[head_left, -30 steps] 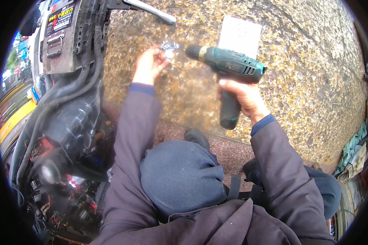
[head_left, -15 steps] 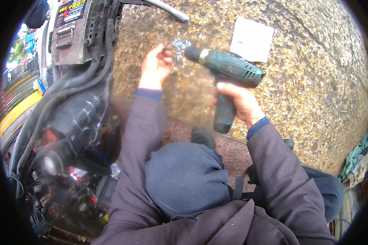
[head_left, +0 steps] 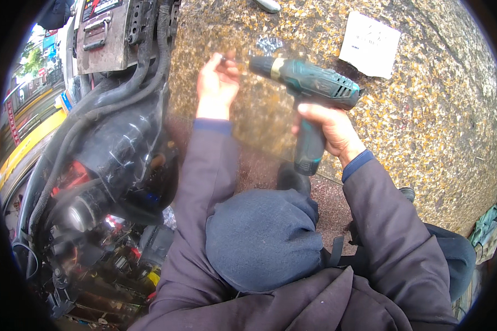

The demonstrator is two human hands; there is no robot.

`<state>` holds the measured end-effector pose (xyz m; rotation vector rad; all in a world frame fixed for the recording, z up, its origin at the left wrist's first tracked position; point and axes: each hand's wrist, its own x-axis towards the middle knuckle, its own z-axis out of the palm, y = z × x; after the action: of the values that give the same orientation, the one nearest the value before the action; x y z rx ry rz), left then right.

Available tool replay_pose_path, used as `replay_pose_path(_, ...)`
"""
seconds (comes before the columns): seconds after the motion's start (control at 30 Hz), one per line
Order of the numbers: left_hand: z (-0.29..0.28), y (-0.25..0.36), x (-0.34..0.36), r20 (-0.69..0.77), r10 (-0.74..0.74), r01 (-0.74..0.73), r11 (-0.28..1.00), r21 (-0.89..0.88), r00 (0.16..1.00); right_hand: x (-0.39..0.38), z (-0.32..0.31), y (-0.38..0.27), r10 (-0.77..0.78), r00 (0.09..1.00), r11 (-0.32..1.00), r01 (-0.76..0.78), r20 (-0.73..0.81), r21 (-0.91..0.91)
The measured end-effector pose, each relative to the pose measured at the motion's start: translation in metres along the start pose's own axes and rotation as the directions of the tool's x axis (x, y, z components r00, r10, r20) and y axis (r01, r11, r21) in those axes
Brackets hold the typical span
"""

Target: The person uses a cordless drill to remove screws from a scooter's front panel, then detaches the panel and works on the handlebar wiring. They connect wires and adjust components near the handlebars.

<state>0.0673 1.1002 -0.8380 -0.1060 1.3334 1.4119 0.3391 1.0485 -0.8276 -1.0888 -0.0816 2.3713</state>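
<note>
A teal and black cordless drill is held by its grip in my right hand, chuck pointing left. No bit can be made out in the chuck's tip. My left hand is raised just left of the chuck, apart from it, palm up with curled fingers. Thumb and fingertips pinch together at something small and dark that is too blurred to name. Below the drill's nose, on the speckled ground, lies a crinkled clear plastic scrap.
A white square box or card lies beyond the drill. To the left stands a vehicle's opened body with black hoses, a metal box with a handle and exposed wiring. Green cloth lies at the far right.
The view has shifted, so the ground items sit further right and higher. Both hands stay in much the same pose, the drill still in my right hand and its chuck near my left fingers.
</note>
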Motion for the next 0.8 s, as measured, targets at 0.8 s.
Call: replay_pose_path(0.8, -0.056, 0.027, 0.007, -0.036, 0.081, -0.078, 0.993, 0.084, 0.996, 0.029, 0.018, 0.025, 0.145, 0.983, 0.987, -0.152, 0.111, 0.054)
